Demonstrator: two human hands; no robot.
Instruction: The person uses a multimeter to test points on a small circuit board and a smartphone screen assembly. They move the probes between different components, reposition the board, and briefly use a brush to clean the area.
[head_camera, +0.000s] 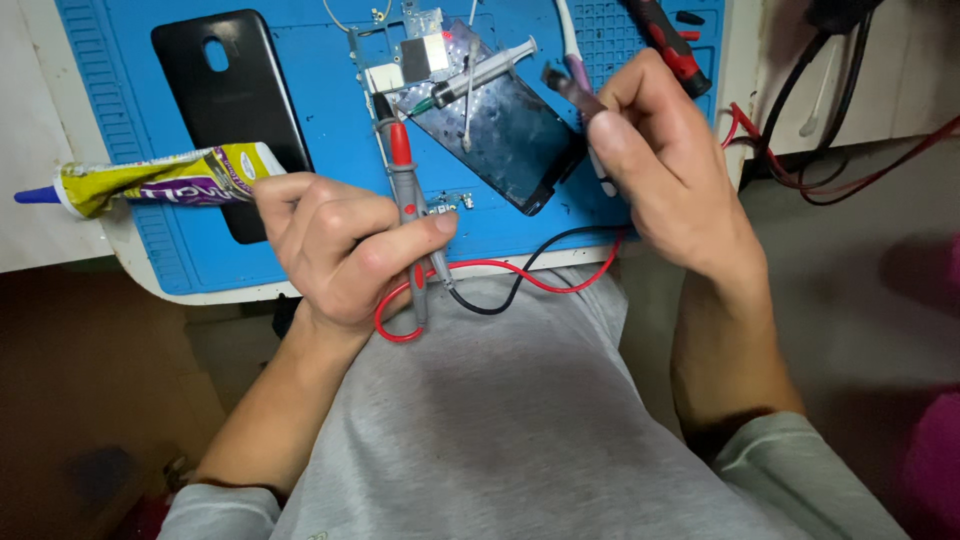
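Head view, looking down: my left hand grips a red-and-grey test probe like a pen, tip aimed far toward the opened phone on the blue mat, so it can reach the exposed board. My right hand, wrist bent inward, pinches a small dark part just right of the phone. A glue tube lies at left, a syringe rests across the phone

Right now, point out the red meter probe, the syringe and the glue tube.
red meter probe (401, 150), head view, on its red collar.
syringe (487, 70), head view, mid barrel.
glue tube (160, 178), head view, middle of crumpled yellow body.
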